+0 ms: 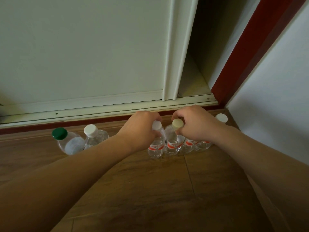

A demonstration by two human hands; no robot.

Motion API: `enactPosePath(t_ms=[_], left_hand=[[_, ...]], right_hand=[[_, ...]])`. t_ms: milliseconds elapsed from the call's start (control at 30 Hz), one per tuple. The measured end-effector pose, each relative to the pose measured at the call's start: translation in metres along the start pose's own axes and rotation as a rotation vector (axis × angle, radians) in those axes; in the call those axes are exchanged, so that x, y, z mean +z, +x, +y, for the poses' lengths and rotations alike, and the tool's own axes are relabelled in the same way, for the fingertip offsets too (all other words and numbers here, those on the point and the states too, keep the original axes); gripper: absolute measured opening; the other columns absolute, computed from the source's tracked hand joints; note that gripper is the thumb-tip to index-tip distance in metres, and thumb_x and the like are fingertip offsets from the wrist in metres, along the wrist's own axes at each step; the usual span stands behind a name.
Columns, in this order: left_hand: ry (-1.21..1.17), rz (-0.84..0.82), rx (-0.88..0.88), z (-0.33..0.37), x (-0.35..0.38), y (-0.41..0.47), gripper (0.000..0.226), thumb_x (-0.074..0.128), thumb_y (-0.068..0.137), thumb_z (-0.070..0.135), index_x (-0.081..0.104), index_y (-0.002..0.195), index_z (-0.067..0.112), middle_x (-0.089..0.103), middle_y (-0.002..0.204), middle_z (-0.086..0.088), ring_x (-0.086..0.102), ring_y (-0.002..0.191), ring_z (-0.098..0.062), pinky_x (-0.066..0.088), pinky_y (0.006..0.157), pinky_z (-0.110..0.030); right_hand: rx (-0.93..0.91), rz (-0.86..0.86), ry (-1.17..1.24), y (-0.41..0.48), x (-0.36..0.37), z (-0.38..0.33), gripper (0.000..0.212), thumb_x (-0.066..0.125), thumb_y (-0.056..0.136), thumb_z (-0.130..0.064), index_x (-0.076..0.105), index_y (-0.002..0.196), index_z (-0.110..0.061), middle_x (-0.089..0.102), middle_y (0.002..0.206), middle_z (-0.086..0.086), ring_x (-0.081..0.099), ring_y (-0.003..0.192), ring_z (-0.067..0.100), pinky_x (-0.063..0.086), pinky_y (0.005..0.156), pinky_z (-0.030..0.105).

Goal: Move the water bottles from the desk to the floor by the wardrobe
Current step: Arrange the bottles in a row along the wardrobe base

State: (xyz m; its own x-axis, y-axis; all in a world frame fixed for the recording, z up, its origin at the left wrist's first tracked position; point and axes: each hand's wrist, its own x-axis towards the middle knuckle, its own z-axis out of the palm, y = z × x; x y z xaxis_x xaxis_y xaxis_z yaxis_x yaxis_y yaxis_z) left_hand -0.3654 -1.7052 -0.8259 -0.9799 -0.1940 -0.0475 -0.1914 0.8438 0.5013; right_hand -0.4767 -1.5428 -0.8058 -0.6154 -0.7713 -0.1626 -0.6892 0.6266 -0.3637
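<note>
Both forearms enter from the bottom corners and converge toward a row of water bottles standing upright on the wooden floor (150,190), close to the wardrobe's dark red base strip (83,123).

Left hand (140,129): fingers curled around the neck of a white-capped bottle (155,148) with a red-and-white label. The hand is clamped on this bottle; the bottle's base appears to rest on the floor.

Right hand (197,126): fingers closed around the neck of a cream-capped bottle (173,144) with the same red-and-white label. This bottle stands just beside the left hand's bottle, the two bodies touching or nearly so.

Remaining bottles in the row:
- Green-capped bottle (70,143) at the far left, with a wider clear body.
- Second white-capped bottle (94,136) just right of it, partly hidden by the left forearm.
- Two further red-labelled bottle bodies (197,145) below the right hand, largely covered by it.
- One white cap (221,118) visible beyond the right hand, near the corner.

Behind the row, the pale sliding wardrobe door (83,47) sits in its track; an opening (209,47) shows at its right edge. A white wall (275,81) closes the corner on the right.
</note>
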Motion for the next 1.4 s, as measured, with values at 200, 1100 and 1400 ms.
enactPosePath(t_ms=[200,1100,1400], left_hand=[[0.007,-0.002,0.000,-0.0008,0.0003,-0.0004,0.030,0.075,0.083,0.030,0.064,0.110,0.030,0.064,0.097,0.012,0.059,0.088,-0.008,0.053,0.076,-0.029],[0.010,-0.002,0.003,-0.0029,0.0011,-0.0023,0.023,0.076,0.081,0.028,0.062,0.098,0.032,0.061,0.090,0.013,0.057,0.081,-0.006,0.046,0.068,-0.022],[0.018,-0.002,0.020,-0.0028,0.0004,-0.0045,0.024,0.076,0.080,0.030,0.062,0.099,0.031,0.060,0.090,0.013,0.056,0.082,-0.005,0.043,0.067,-0.020]], right_hand=[[0.007,-0.006,0.007,0.0003,0.0002,0.0004,0.034,0.072,0.079,-0.024,0.067,0.112,-0.026,0.066,0.100,-0.008,0.060,0.089,0.011,0.055,0.077,0.036],[-0.001,0.002,0.021,0.0007,0.0031,0.0023,0.035,0.075,0.078,-0.025,0.067,0.113,-0.026,0.066,0.102,-0.008,0.060,0.091,0.012,0.054,0.078,0.036],[0.019,-0.004,0.031,0.0003,0.0037,0.0024,0.034,0.075,0.078,-0.023,0.065,0.111,-0.027,0.064,0.099,-0.010,0.058,0.087,0.009,0.053,0.073,0.031]])
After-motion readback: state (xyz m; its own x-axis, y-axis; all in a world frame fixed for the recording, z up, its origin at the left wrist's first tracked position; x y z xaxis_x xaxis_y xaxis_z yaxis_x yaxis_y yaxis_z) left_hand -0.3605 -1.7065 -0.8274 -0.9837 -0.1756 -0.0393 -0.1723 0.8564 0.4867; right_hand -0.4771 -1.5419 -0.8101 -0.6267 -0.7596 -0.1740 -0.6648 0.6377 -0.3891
